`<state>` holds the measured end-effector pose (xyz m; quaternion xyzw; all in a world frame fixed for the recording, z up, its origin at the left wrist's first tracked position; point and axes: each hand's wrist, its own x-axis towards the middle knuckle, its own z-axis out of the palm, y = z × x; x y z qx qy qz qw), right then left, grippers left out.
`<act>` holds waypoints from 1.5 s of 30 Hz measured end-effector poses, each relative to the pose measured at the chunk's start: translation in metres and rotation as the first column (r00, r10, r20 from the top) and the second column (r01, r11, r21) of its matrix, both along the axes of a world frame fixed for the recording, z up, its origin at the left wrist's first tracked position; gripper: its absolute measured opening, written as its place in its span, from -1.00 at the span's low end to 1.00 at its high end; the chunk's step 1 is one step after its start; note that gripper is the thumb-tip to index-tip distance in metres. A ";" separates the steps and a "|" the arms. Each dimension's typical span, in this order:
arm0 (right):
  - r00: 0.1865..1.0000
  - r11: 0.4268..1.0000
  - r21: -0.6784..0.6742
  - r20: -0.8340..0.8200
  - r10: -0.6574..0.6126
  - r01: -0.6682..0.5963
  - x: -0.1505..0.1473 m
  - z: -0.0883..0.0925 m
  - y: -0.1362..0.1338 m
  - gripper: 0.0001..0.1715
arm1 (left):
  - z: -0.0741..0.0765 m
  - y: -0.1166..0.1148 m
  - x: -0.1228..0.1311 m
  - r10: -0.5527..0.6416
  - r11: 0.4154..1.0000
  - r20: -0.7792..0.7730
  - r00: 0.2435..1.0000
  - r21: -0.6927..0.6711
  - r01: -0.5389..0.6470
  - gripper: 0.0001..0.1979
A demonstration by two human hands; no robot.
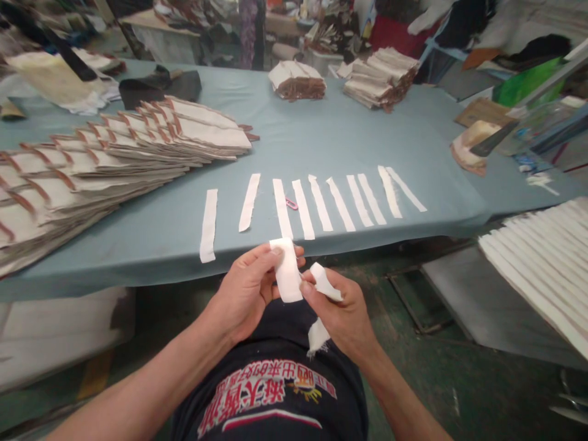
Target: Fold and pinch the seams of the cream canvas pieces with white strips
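Note:
My left hand pinches a short white fabric strip between thumb and fingers, just in front of the table edge. Close beside it, my right hand is closed on a second white fabric strip, whose frayed end hangs below the palm. The right thumb and fingertip meet at the lower right edge of the strip in my left hand. Beyond the hands, several white strips lie in a spaced row near the front of the table, with a small pink clip-like thing among them.
The table has a blue-grey cover. Overlapping cream pieces with brown edges fill its left side. Two stacks stand at the back. At the right are an iron-like tool and a pile of white folded pieces.

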<state>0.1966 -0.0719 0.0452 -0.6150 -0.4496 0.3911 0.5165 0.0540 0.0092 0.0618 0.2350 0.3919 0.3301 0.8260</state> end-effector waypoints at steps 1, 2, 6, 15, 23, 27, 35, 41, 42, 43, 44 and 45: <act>1.000 1.000 0.000 0.015 0.014 -0.014 0.000 0.000 0.001 -0.73 | -0.001 0.000 0.000 -0.001 1.000 -0.002 1.000 0.003 0.001 -0.84; 0.999 1.000 0.001 0.025 0.030 -0.030 0.000 0.001 0.001 -0.71 | -0.001 -0.001 -0.001 -0.004 1.000 -0.007 1.000 0.007 0.004 -0.83; 0.998 0.998 0.005 -0.009 0.067 -0.067 -0.001 -0.002 0.000 -0.73 | -0.008 -0.002 -0.001 -0.017 1.000 -0.017 1.000 0.021 0.018 -0.80; 0.903 0.993 -0.113 -0.426 -0.058 0.011 -0.007 -0.023 -0.010 -0.61 | -0.026 0.006 -0.035 0.054 0.662 -0.751 0.658 0.520 0.540 -0.46; 0.785 0.985 -0.160 -0.602 -0.148 0.063 -0.022 -0.014 -0.002 -0.54 | -0.015 -0.012 -0.031 0.153 0.176 -0.501 0.852 0.862 0.476 -0.74; 0.833 0.982 -0.164 -0.526 -0.171 0.098 -0.023 -0.021 -0.004 -0.56 | -0.026 -0.013 -0.026 0.227 0.132 -0.471 0.852 0.882 0.452 -0.72; 0.877 0.973 -0.194 -0.437 -0.199 0.124 -0.029 -0.023 -0.004 -0.50 | -0.035 -0.012 -0.025 0.188 0.218 -0.330 0.925 0.932 0.288 -0.78; 0.933 0.988 -0.134 -0.337 -0.124 0.082 -0.031 -0.023 -0.003 -0.50 | -0.037 -0.019 -0.014 0.020 0.947 -0.184 0.983 0.319 0.041 -0.75; 0.937 0.988 -0.135 -0.331 -0.113 0.072 -0.032 -0.024 -0.003 -0.50 | -0.037 -0.019 -0.013 0.015 0.971 -0.142 0.990 0.237 0.019 -0.72; 0.939 0.989 -0.139 -0.328 -0.101 0.057 -0.032 -0.025 -0.003 -0.50 | -0.037 -0.018 -0.014 0.023 0.982 -0.118 0.993 0.189 0.000 -0.70; 0.943 0.989 -0.145 -0.322 -0.087 0.041 -0.032 -0.025 -0.004 -0.50 | -0.036 -0.016 -0.015 0.050 0.982 -0.117 0.992 0.184 -0.028 -0.68; 0.949 0.989 -0.149 -0.309 -0.069 0.024 -0.032 -0.024 -0.005 -0.51 | -0.035 -0.013 -0.017 0.096 0.973 -0.141 0.985 0.224 -0.063 -0.68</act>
